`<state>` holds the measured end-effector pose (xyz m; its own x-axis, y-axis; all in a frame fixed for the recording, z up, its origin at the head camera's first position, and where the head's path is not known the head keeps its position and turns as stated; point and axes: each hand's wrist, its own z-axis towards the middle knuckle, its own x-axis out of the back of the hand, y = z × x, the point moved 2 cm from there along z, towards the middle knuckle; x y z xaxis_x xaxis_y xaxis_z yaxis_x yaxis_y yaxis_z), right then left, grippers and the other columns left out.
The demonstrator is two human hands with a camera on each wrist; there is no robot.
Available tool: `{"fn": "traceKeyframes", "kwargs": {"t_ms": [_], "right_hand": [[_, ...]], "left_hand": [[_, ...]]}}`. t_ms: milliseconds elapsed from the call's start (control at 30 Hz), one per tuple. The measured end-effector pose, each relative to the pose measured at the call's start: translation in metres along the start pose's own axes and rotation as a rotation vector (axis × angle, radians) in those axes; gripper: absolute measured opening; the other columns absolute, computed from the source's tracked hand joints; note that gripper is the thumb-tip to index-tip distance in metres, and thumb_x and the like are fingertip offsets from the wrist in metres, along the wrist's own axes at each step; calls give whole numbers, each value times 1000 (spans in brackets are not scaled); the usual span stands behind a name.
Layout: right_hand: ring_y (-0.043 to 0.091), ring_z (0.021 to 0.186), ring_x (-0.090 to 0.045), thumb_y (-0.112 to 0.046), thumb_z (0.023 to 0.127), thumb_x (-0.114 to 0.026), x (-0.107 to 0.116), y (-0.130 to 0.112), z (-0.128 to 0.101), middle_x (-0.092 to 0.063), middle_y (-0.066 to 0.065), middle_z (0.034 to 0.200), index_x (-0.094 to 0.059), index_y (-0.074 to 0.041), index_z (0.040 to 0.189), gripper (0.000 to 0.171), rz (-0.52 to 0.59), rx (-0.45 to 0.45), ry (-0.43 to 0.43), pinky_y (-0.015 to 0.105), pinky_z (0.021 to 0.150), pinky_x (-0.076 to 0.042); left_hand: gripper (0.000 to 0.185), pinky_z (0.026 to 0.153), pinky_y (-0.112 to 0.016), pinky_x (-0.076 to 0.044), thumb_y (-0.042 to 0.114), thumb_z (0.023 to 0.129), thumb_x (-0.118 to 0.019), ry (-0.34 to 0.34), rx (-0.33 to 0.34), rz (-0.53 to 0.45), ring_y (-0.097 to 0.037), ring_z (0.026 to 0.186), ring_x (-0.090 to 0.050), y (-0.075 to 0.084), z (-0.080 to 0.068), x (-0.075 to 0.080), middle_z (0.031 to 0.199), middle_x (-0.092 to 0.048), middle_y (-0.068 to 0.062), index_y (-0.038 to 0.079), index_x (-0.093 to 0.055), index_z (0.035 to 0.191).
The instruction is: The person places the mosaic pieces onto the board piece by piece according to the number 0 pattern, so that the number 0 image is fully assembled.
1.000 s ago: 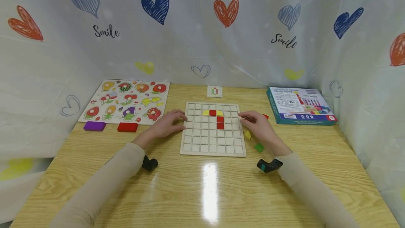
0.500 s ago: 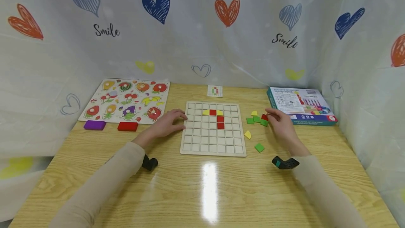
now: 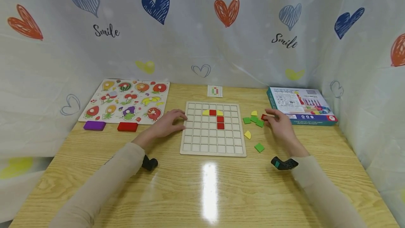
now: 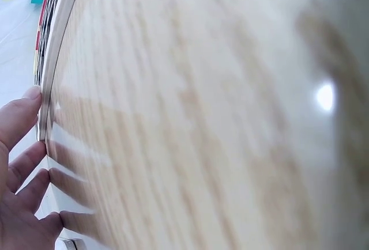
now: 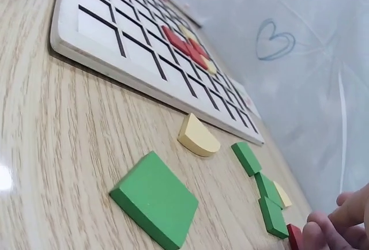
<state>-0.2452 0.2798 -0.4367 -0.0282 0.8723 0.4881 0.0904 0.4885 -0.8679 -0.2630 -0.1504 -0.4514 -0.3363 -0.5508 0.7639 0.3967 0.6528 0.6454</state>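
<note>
While you work right of the board:
Left hand (image 3: pixel 167 124): flat at nine o'clock, relaxed fingers steadying pale wooden grid board (image 3: pixel 213 147)
Right hand (image 3: pixel 279 124): at three o'clock, fingertips pinch small red wooden tile (image 3: pixel 264 116) beside green tiles (image 3: pixel 253 119)

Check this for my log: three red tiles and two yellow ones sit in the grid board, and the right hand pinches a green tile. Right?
Not quite: the right hand pinches a red tile, not green, as the head view shows. The grid board does hold three red and two yellow.
</note>
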Motion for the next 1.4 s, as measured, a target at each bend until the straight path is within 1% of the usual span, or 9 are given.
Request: {"fn": "traceKeyframes", "kwargs": {"t_ms": [67, 167, 300, 400, 467, 600, 767, 1000, 1400], "right_hand": [[32, 118, -55, -13, 104, -45, 3, -1, -1, -48, 21, 141, -44, -3, 144, 41, -66, -16, 4, 34, 94, -51], [36, 125, -50, -16, 103, -47, 6, -2, -1, -45, 22, 145, -43, -4, 146, 44, -214, -15, -10, 48, 102, -43], [37, 117, -53, -15, 102, -48, 7, 0, 1, -52, 25, 138, -41, -2, 147, 47, -363, 14, -37, 49, 98, -40], [37, 112, -53, -11, 101, -48, 6, 1, 2, -53, 28, 133, -43, 3, 144, 45, -423, 56, -52, 49, 91, -40], [39, 114, -51, -10, 100, -49, 5, 1, 3, -51, 29, 135, -48, 5, 139, 42, -458, 86, -50, 53, 93, -41], [43, 119, -50, -8, 97, -53, 4, 2, 4, -54, 29, 130, -56, 6, 132, 38, -474, 123, -40, 58, 97, -40], [47, 117, -50, -8, 95, -59, 1, 2, 6, -57, 31, 123, -60, 8, 126, 35, -491, 184, -31, 60, 98, -39], [46, 113, -52, -6, 94, -60, 0, 3, 8, -58, 31, 119, -59, 10, 124, 35, -528, 209, -16, 58, 97, -40], [40, 101, -54, -8, 94, -62, -2, 0, 8, -59, 28, 112, -61, 9, 123, 34, -558, 221, -19, 53, 87, -45]], "left_hand": [[33, 113, -52, -27, 23, 93, -68, -2, 1, -1, -35, 136, -37, 1, 0, 0, 144, -45, -16, 9, -62, 122], [33, 113, -52, -26, 23, 93, -68, -5, 7, -3, -35, 137, -36, 2, -1, 0, 145, -44, -16, 9, -62, 123], [33, 114, -53, -24, 23, 94, -68, -8, 6, -1, -34, 137, -36, 2, -1, 0, 145, -44, -16, 9, -62, 123], [33, 114, -53, -24, 22, 94, -68, -8, 6, 1, -34, 137, -36, 3, -1, 0, 144, -44, -16, 9, -62, 123], [33, 114, -53, -24, 22, 94, -68, -8, 6, 3, -35, 137, -36, 2, -2, 0, 144, -45, -16, 9, -62, 123], [33, 113, -53, -26, 23, 94, -68, -7, 11, 6, -35, 136, -36, 2, -2, -1, 144, -45, -16, 9, -62, 123], [33, 113, -53, -26, 23, 93, -68, -6, 13, 8, -35, 136, -37, 1, -2, -1, 144, -45, -16, 9, -62, 123], [33, 113, -53, -26, 23, 93, -68, -9, 13, 7, -34, 137, -37, 1, -2, -1, 145, -44, -16, 10, -62, 123], [33, 113, -52, -27, 23, 93, -68, -5, 7, 13, -35, 136, -37, 3, -1, 0, 144, -45, -16, 10, -62, 123]]}}
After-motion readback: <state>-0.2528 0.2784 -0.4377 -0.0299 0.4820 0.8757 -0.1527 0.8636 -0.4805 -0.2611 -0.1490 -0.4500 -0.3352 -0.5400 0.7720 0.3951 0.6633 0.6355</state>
